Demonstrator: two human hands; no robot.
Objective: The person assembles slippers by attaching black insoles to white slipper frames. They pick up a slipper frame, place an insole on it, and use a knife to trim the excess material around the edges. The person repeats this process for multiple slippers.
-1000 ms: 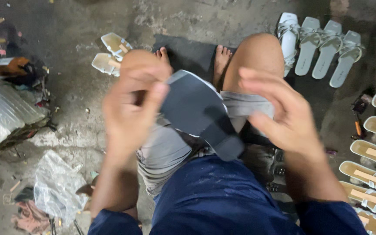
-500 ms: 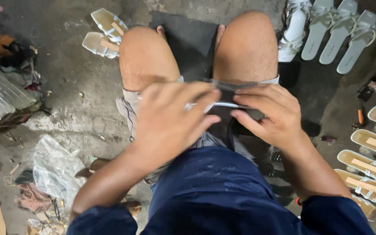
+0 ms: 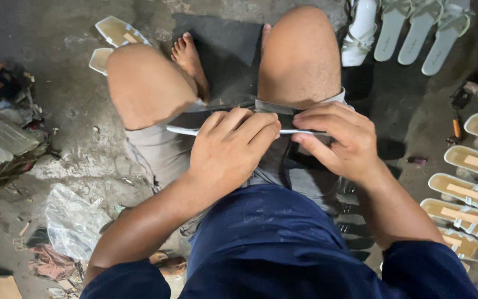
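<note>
I sit on the floor with both knees raised and a flat sandal sole lying edge-on across my lap. Its dark grey face is up and a thin white rim shows along its near edge. My left hand presses down on the middle of the sole with the fingers curled over its edge. My right hand pinches the sole's right end between thumb and fingers. The part of the sole under both hands is hidden.
A black mat lies under my feet. White strappy sandals are lined up at the top right. A row of tan insoles runs down the right edge. Two sandals lie at the top left. Plastic bags and scraps lie at the left.
One second ago I held the sole up, tilted, with its dark face toward me. Since then it has come down flat on my lap and both hands have closed on it.
</note>
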